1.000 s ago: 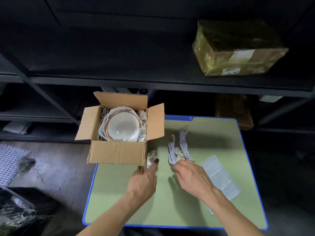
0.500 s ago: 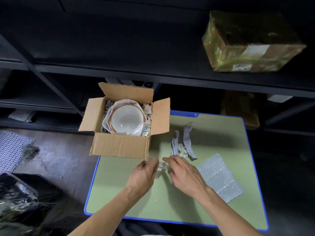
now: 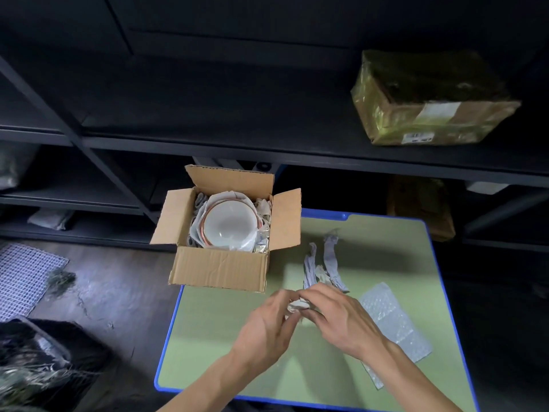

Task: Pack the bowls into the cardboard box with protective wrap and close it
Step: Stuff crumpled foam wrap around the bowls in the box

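The left hand and right hand both have a grip pinched on a small paper wad; scrunch it firm, then tuck it into a side gap, not onto the bowl. The white, copper-rimmed bowl sits paper-nested in the open cardboard box at the far left corner of the tabletop.

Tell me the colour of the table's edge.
The table edge is blue, framing a pale green top. The head view, the only one, shows it clearly.
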Demonstrator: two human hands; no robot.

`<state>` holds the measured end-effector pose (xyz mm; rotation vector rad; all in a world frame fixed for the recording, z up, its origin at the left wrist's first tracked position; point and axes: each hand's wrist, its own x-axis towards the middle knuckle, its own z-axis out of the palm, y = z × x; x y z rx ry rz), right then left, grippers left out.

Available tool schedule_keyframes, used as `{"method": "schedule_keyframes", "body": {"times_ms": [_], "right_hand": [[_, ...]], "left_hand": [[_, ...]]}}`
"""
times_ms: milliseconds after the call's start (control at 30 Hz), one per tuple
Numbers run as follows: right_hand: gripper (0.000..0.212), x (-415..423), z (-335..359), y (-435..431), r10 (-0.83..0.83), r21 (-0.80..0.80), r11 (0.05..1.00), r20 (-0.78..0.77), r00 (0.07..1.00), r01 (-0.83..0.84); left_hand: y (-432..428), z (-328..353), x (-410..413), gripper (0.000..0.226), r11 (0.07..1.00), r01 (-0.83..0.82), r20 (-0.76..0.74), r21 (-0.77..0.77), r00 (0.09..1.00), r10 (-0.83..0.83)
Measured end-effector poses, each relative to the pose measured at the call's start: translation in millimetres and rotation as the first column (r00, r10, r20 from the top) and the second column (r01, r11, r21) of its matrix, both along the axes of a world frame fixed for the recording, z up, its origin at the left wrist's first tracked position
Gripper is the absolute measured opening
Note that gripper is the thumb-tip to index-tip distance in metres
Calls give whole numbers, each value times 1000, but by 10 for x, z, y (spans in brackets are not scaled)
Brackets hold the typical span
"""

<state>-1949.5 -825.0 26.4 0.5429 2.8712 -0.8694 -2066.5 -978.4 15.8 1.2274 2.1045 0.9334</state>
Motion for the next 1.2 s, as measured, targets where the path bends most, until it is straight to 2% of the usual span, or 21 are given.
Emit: {"method": "schedule_keyframes", "body": {"times_ms": [67,233,433,533,633,833,933,1033,1133,1200], "right_hand": [[34,-18,154,6,-14,-21,1000,-51,999,13],[17,-180,505,48,-7,-35,999,-205,979,0],[17,-700,823,2,51,51,998,-333,941,-36],[28,-986,888,-77,46,40,999,-318,947,-35],[38,-1270,900,-176,112,51,993,-276,955,-102],[25,-1842,866,-223,152,165,980,-262,953,-111],[20,-2102,789,-185,203,275,954,-297,933,-120],[23,-2325,705,-101,189,399,915,-294,937,-59],[25,-2466,676,-37,176,459,888,-297,938,-21],[28,-2530,680,-30,209,476,877,-273,939,-56]], "left_hand": [[-14,151,-18,16,999,-26,15,21,1000,26],[-30,536,-200,9,992,-80,26,97,997,78],[-112,772,-552,18,958,-214,-39,189,974,225],[-188,817,-783,17,928,-320,-24,191,944,330],[-259,858,-1031,9,905,-394,-36,162,914,404],[-292,869,-1426,13,877,-468,-70,106,877,476],[-298,761,-1635,18,864,-490,-143,119,852,503],[-283,598,-1845,29,845,-534,-242,39,815,526],[-230,499,-1933,36,851,-525,-333,-8,804,493],[-185,458,-1964,32,868,-496,-358,-11,813,460]]}}
